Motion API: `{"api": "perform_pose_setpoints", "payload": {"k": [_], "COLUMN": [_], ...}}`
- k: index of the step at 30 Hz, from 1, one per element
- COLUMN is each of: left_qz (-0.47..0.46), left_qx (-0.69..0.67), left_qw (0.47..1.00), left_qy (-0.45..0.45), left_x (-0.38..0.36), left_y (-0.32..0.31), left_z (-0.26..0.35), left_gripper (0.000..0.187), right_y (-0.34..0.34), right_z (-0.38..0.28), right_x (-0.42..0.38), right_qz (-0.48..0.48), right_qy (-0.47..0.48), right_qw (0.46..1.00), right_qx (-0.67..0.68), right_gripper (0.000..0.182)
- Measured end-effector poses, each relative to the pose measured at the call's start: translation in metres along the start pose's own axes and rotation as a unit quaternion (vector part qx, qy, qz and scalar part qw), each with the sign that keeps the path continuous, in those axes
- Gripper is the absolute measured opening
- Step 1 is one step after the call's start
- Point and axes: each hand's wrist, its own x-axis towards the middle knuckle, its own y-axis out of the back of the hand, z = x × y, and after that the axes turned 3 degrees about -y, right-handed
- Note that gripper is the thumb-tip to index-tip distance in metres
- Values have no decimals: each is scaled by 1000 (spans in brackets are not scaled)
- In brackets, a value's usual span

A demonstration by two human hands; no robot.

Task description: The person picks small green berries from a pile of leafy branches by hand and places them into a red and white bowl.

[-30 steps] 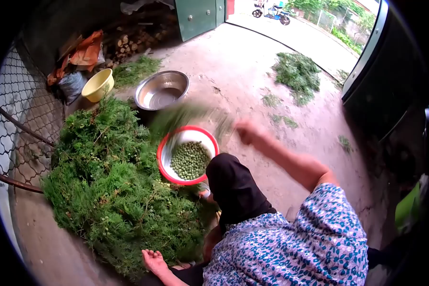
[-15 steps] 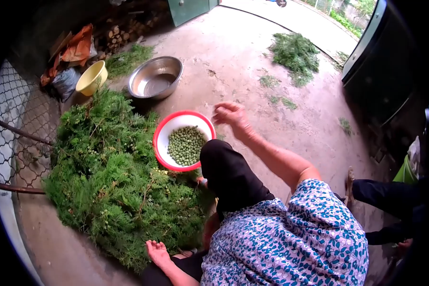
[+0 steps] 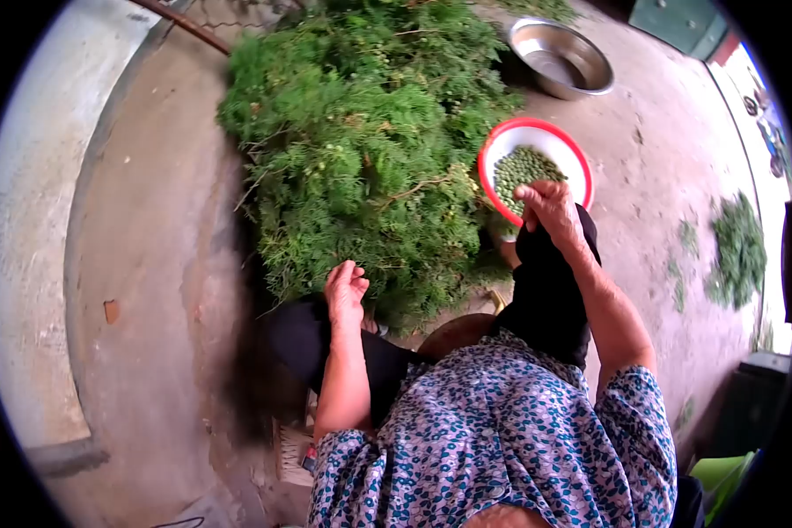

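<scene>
Right hand [image 3: 550, 209], curled, contents unclear, has shifted to the near edge of the basin [image 3: 572, 158], nearer the branches [image 3: 361, 158]; left hand [image 3: 347, 290], half-open, appears empty.

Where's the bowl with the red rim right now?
In the head view, the red-rimmed bowl is right of centre in the upper half, beside the green branches, with the right hand at its near edge.

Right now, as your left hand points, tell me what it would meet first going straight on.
The pile of green branches, most likely its near edge, just beyond the fingertips of the left hand. How far below or ahead the foliage lies is hard to judge from this one view.
</scene>
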Motion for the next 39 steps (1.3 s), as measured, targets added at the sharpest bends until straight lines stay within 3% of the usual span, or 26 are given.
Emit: {"api": "perform_pose_setpoints", "payload": {"k": [1,2,3,7,9,11,12,15,17,19,21,25,27,28,29,30,31,32,33,34,35,37,39], "left_qz": [4,1,11,-24,3,29,50,70,80,76,72,-6,-28,20,-32,-39,-50,-67,-97,-64,-47,-40,-46], "left_qx": [15,50,120,235,391,398,471,538,569,646,695,814,779,727,763,787,790,801,779,825,829,809,851], "left_qw": [1000,998,990,952,838,825,772,691,670,597,579,477,423,595,390,382,381,364,377,398,399,410,360], "left_qy": [-21,-48,-76,-197,-380,-400,-424,-477,-471,-469,-420,-332,-461,-342,-514,-484,-479,-470,-491,-397,-390,-419,-381], "left_x": [1,1,1,22,55,71,84,115,130,145,156,174,188,179,179,175,179,190,216,194,186,185,189], "left_y": [-4,-11,-20,-47,-57,-76,-82,-103,-113,-121,-126,-132,-121,-135,-120,-125,-125,-120,-109,-126,-132,-118,-111], "left_z": [3,11,21,62,73,97,111,143,154,160,159,159,160,171,172,174,173,171,168,170,169,157,158], "left_gripper": [7,8,13,22,21,17,16,17,20,25,34,39,27,24,25,26,28,31,36,41,46,41,31], "right_y": [-5,-11,-20,-28,-27,-31,-31,-34,-34,-33,-34,-39,-40,-42,-42,-47,-46,-53,-51,-47,-45,-42,-45], "right_z": [-7,1,5,7,7,12,11,7,7,12,8,13,23,27,34,55,42,64,55,50,42,40,45], "right_x": [-2,1,4,3,3,1,1,-2,-3,-2,-3,1,5,4,1,2,1,6,6,7,9,8,9], "right_qz": [-15,-8,38,9,-33,-25,-33,-46,-47,-50,-58,-62,-70,-99,-116,-107,-122,-63,-54,-73,-88,-146,-112], "right_qy": [-17,32,216,184,171,180,179,167,181,208,180,200,275,246,200,235,194,291,253,237,212,170,188], "right_qw": [999,995,969,967,964,970,970,972,968,959,963,956,928,914,899,902,891,902,920,944,962,940,948], "right_qx": [-44,-91,-110,-179,-203,-164,-163,-157,-166,-184,-192,-204,-243,-306,-372,-347,-392,-312,-294,-216,-147,-257,-229], "right_gripper": [19,15,17,24,24,22,22,23,23,22,22,21,21,21,22,23,23,16,11,13,14,20,14]}}
